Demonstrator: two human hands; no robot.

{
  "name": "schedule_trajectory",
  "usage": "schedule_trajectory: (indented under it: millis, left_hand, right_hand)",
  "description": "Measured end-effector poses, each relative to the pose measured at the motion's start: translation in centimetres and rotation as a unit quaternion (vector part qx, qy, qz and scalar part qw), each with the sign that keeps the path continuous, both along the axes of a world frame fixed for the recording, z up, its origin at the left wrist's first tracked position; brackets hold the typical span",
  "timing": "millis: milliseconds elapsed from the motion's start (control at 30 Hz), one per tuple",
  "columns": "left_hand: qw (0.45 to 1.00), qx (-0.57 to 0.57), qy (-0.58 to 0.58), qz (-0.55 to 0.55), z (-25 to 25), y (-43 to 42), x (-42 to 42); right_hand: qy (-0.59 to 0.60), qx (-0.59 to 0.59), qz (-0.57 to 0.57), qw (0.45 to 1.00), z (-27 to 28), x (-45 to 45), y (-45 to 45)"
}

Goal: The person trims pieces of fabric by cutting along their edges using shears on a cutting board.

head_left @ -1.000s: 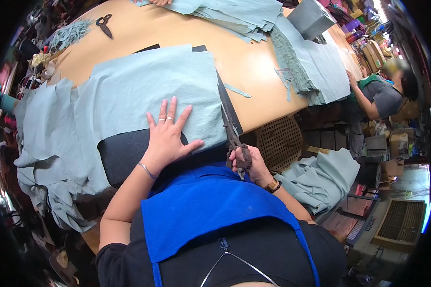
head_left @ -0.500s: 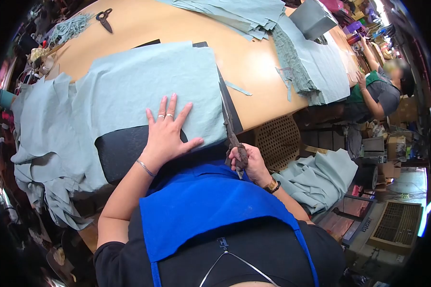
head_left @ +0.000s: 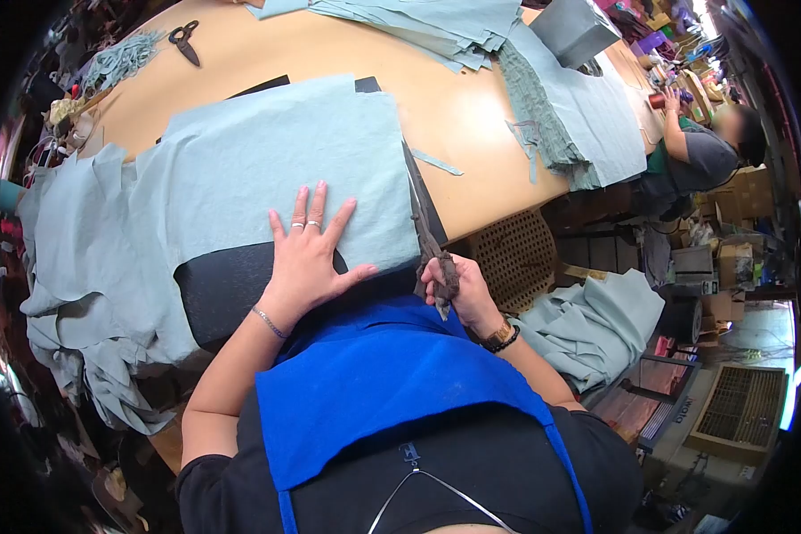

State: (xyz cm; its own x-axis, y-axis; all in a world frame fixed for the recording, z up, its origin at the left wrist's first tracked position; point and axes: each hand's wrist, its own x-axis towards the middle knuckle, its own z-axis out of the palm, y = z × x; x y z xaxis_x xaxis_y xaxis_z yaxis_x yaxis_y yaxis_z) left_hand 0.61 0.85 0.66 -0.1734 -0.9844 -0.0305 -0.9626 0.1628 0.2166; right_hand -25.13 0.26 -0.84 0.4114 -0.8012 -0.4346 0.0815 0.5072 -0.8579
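A pale blue-green sheet [head_left: 267,151], leather or cloth, lies over a black board [head_left: 227,289] at the table's near edge. My left hand [head_left: 310,245] presses flat on it with fingers spread, the wrist crossing the exposed black board. My right hand [head_left: 465,289] is wrapped around the handles of scissors [head_left: 440,267] whose grips look covered in dark wrapping. Their blades point away from me along the sheet's right edge. Whether the blades are parted is hard to make out. A narrow offcut strip [head_left: 437,162] rests just beyond the edge.
Another pair of scissors [head_left: 184,43] and tangled strips [head_left: 125,62] lie at the far left. Stacked blue-green pieces [head_left: 587,125] and a grey box [head_left: 574,36] occupy the far right. A woven chair [head_left: 512,254] and a folded sheet [head_left: 592,325] are right of me. A co-worker [head_left: 707,147] is beyond.
My right hand and the scissors have shifted slightly away from me and left. My left hand stays spread on the sheet. The co-worker's raised hand has come lower, by a reddish spool-like object.
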Motion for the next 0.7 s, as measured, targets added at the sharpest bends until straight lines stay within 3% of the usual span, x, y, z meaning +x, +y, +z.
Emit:
schedule_trajectory:
  millis: [700]
  left_hand:
    - [1.0,-0.01,-0.013,0.017,-0.3,0.0,0.0]
  right_hand:
    - [-0.015,-0.006,-0.037,0.999,0.3,0.4,-0.1]
